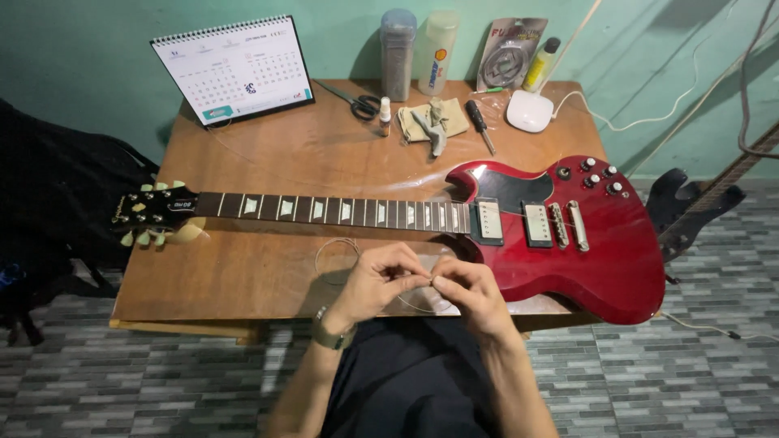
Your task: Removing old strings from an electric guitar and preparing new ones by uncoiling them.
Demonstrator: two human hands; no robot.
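Two hands pinch a thin wire.
The left hand [375, 280] and right hand [471, 294] meet fingertip to fingertip, both clamped on the thin silver guitar string [341, 247] over the brown wooden desk [243, 276].

Setting: small home workbench for guitar repair, indoors. Evidence: a worn wooden table [243, 276] pushed against a plain green wall [89, 57], over a floor of grey patterned tiles [690, 381]. On the table, a red electric guitar [600, 243] lying flat, without strings. Along the back edge: desk calendar [235, 69], scissors [357, 101], screwdriver [480, 123], folded cloth [434, 120], two tall bottles [418, 53], a packet of strings [510, 55]. A second, black guitar [690, 203] leans at the right.
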